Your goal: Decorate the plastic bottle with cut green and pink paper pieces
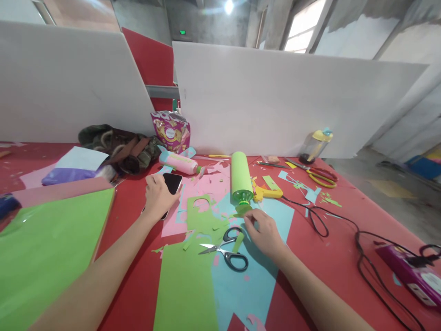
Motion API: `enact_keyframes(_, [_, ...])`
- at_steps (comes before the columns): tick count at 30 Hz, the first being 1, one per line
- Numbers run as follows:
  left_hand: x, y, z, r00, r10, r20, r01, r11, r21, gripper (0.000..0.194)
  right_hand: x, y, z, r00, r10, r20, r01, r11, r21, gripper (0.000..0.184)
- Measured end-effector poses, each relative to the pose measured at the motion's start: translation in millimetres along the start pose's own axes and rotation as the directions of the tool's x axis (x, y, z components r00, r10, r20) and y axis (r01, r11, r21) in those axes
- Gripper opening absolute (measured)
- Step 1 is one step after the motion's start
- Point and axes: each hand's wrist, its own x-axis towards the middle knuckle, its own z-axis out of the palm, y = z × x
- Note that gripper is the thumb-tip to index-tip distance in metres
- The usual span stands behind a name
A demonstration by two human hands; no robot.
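Observation:
My left hand [158, 195] is closed around a black-screened phone [172, 183] at the table's left middle. Just right of centre, my right hand [263, 230] has curled fingers, thumb and forefinger close together. Their tips are beside a small green paper piece [243, 209] at the neck of a bottle wrapped in green paper [241, 172]. Whether they pinch anything is hidden. The bottle lies on its side, its green cap end towards me. Black-handled scissors [223, 249] lie spread between my hands, on green paper [186, 285] and light blue paper [250, 285].
A yellow glue gun [268, 193] lies right of the bottle, its black cord running to a purple power strip [409, 276]. Behind are a pink-wrapped bottle [179, 162], a snack bag [172, 131], yellow-and-red-handled pliers [322, 177] and a clear drinking bottle [314, 147]. Paper scraps are scattered around.

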Motion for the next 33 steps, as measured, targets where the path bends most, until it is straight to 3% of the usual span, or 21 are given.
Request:
enact_keyframes(10, [-4, -1, 2.5, 0.991, -0.042, 0.128, 0.026, 0.992, 0.124, 0.053, 5, 7, -10, 0.998, 0.022, -0.061, -0.024, 0.999, -0.034, 0.010])
enact_keyframes(12, [-7, 4, 2.3, 0.995, 0.013, 0.096, -0.027, 0.988, 0.151, 0.046, 6, 11, -9, 0.996, 0.038, -0.082, -0.044, 0.996, -0.072, 0.009])
enact_keyframes(14, [-14, 15, 2.5, 0.983, 0.160, 0.093, -0.169, 0.981, 0.096, 0.039, 8, 16, -7, 0.994, 0.044, -0.095, -0.055, 0.992, -0.114, 0.017])
enact_keyframes(17, [-29, 40, 3.5, 0.876, 0.433, 0.213, -0.368, 0.886, -0.283, 0.032, 14, 18, -5, 0.998, 0.029, -0.061, -0.039, 0.983, -0.177, 0.032])
enact_keyframes(22, [-55, 82, 4.7, 0.715, 0.624, 0.313, -0.424, 0.745, -0.515, 0.037, 25, 11, -3, 0.998, 0.033, 0.059, -0.017, 0.967, -0.255, 0.034])
enact_keyframes(25, [-61, 95, 4.6, 0.662, 0.668, 0.340, -0.408, 0.701, -0.584, 0.036, 28, 5, 2, 0.998, 0.040, 0.054, -0.025, 0.968, -0.249, 0.024])
enact_keyframes(27, [-63, 100, 4.3, 0.655, 0.674, 0.342, -0.372, 0.682, -0.630, 0.039, 29, 3, 7, 0.999, 0.032, 0.041, -0.022, 0.974, -0.224, 0.016])
enact_keyframes(33, [-63, 102, 2.8, 0.704, 0.637, 0.313, -0.251, 0.636, -0.729, 0.032, 36, 1, 19, 1.000, -0.018, 0.011, 0.020, 0.985, -0.169, 0.009])
